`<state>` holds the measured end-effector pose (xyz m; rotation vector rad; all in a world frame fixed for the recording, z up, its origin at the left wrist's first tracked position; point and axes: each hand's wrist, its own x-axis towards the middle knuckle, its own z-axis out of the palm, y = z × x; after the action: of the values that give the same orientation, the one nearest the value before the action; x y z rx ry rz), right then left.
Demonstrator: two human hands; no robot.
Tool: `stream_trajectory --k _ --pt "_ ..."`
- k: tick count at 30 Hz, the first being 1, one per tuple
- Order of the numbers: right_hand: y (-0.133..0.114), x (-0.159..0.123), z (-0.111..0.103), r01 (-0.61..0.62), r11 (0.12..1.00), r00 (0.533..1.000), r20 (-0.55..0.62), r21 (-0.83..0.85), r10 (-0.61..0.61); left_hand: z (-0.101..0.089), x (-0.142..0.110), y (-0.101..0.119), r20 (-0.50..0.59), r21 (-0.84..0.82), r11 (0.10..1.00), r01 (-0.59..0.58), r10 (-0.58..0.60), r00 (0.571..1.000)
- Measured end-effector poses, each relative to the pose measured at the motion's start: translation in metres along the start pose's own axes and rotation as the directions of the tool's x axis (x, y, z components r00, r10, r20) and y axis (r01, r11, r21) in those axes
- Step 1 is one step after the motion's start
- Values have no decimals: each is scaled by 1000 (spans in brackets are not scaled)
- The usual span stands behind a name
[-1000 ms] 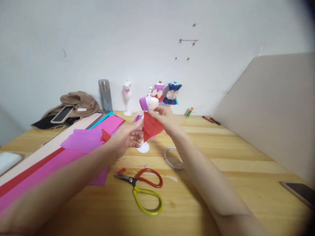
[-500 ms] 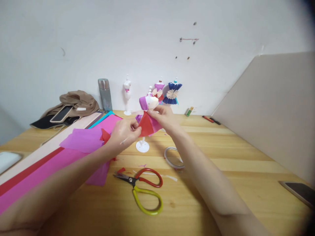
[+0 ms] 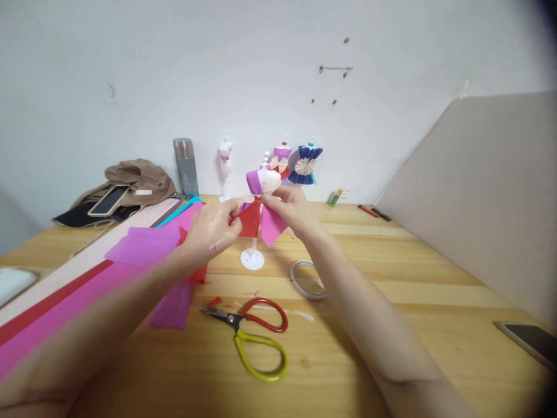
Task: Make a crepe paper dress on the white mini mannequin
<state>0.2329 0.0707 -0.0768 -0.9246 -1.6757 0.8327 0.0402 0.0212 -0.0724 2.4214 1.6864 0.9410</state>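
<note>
L hand pinches red pc; R hand grips mannequin, prob. @ waist.

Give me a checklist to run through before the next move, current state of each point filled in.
1. Left hand gripping the red paper: ok, it pinches the outer edge.
2. Right hand steadying the white dress form: ok, thumb and fingers are at its waist.
3. Base flat on the table: ok, it looks level.
4. Red paper attached at the waist: cannot tell, the right thumb covers the spot.
5. Scissors clear of both hands: ok, they lie apart on the table.
6. Scraps cleared away: not ok, a red scrap lies by the blades.
</note>
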Motion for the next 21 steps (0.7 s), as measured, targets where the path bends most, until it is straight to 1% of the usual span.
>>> stream_trajectory --k 3,8,10,13,15,17,19,21 --pt "0 0 0 2 1000 1000 0 5 -2 -2 0 1 8 61 998 9 -10 1000" --pt "1 1 1 23 1000 1000 -10 -16 -23 -5 2 4 65 -15 999 34 -33 997" --pt "2 0 1 24 1000 1000 -12 -20 -25 -5 2 3 48 -6 1000 28 -27 998" --pt "2 0 1 21 999 1000 -11 -25 -22 -3 0 2 -6 71 997 15 -15 1000" --pt "2 0 1 24 999 1000 -10 -27 -24 -1 -2 2 -10 78 997 18 -17 1000" --pt "1 0 1 24 999 1000 -13 -33 -24 2 -3 3 29 -5 1000 21 -21 999" --pt "1 0 1 19 999 1000 -9 -31 -20 6 -4 4 78 -129 991 28 -18 997" --pt "0 0 1 16 1000 1000 -4 -19 -16 11 -5 5 107 -204 977 60 -39 993"
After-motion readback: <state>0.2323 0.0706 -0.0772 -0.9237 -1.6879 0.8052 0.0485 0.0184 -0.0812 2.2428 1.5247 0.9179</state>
